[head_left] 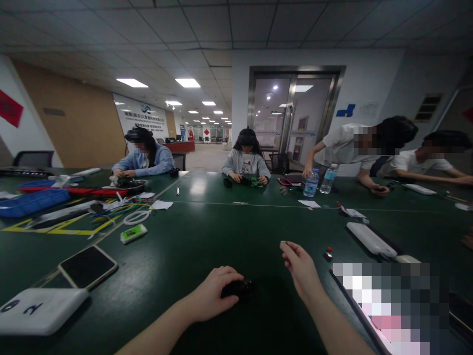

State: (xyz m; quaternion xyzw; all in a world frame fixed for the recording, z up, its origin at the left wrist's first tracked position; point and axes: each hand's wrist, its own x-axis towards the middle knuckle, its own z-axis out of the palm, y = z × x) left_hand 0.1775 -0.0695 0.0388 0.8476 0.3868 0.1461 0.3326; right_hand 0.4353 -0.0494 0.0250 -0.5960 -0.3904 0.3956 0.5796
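Note:
My left hand (210,296) is closed around a small black device (247,286) on the dark green table (199,241); most of the device is hidden by my fingers. To the right, my right hand (301,271) is raised above the tabletop. Its thumb and forefinger pinch a tiny pale piece (283,242), too small to name. A small red-topped object (328,253) lies just right of that hand.
On the left lie a phone (88,266), a white numbered case (40,311), a green-and-white item (133,233), cables and a blue tray (35,202). At right are a long white device (370,239) and a blurred screen. Across sit several co-workers, near water bottles (311,183).

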